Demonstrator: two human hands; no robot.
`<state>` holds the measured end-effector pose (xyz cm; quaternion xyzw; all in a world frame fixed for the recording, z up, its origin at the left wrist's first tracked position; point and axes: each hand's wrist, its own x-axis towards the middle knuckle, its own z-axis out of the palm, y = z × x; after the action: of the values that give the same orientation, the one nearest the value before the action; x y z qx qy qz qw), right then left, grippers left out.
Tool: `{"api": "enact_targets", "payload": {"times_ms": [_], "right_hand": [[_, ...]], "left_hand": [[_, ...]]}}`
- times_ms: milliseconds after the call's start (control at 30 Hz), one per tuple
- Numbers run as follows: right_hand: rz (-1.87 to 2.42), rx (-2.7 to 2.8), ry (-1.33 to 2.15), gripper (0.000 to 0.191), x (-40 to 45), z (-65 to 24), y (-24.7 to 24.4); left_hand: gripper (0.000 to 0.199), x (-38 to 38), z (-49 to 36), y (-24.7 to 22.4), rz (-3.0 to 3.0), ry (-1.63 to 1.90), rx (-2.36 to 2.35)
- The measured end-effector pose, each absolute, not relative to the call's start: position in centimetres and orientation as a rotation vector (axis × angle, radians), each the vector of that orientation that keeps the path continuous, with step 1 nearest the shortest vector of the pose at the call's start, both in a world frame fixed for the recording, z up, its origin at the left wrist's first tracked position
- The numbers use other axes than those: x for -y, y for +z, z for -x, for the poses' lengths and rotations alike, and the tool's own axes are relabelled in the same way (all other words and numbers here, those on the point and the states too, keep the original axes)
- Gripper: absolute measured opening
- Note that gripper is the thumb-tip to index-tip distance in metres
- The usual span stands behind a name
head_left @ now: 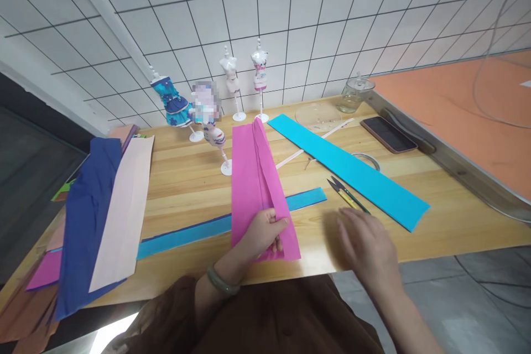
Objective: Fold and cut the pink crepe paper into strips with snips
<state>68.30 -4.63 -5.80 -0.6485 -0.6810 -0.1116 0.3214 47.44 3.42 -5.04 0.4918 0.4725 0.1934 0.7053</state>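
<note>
A long pink sheet (pixel 245 177), cloth or crepe paper, lies lengthwise in front of me with its right side folded over. My left hand (pixel 267 232) pinches that folded edge near the table's front, thumb on top and other fingers underneath. To the right, my right hand (pixel 369 246) hovers over the tabletop, somewhat blurred, with fingers loosely apart and nothing visible in them. Just beyond its fingertips lie the yellow-handled thread snips (pixel 343 194). A narrow blue strip (pixel 186 237) passes beneath the pink sheet, and a wider bright blue strip (pixel 348 168) slants across the right side.
Small dress forms (pixel 260 66) stand at the back by the tiled wall, one in a blue dress (pixel 174 102). Folded navy (pixel 89 221) and pale pink (pixel 124 210) sheets are piled at left. A phone (pixel 389 134), glass jar (pixel 352 97) and orange-topped surface (pixel 460 105) are at right.
</note>
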Motion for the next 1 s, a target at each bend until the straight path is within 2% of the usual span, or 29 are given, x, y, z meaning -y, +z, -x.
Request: {"api": "enact_targets", "payload": {"times_ms": [100, 200, 500, 667, 800, 900, 1000], "right_hand": [[1.921, 1.818, -0.484, 0.028, 2.8, -71.1, -6.9], [2.028, 1.856, -0.505, 0.031, 1.8, -72.3, -7.5], [2.192, 1.870, -0.405, 0.032, 1.3, -72.6, -6.8], [2.221, 1.738, -0.271, 0.040, 1.2, -73.2, -6.6], [2.192, 1.498, -0.120, 0.043, 2.6, -72.7, -6.0], [2.050, 1.285, 0.244, 0.042, 4.8, -71.5, -5.1], [1.678, 0.787, 0.966, 0.039, 7.1, -69.5, -4.0]], "left_hand": [[0.031, -3.4, -46.9, -5.2, -1.109, 0.438, -1.042], [0.030, -3.4, -46.6, -5.2, -1.061, 0.471, -1.018], [0.024, -3.7, -47.8, -3.7, -0.652, 0.632, -0.816], [0.020, -3.8, -48.7, -3.6, -0.638, 0.667, -0.773], [0.026, -3.9, -48.5, -4.0, -0.704, 0.660, -0.833], [0.033, -4.1, -48.2, -4.4, -0.718, 0.633, -0.888], [0.035, -4.3, -48.0, -4.8, -0.704, 0.621, -0.896]]}}
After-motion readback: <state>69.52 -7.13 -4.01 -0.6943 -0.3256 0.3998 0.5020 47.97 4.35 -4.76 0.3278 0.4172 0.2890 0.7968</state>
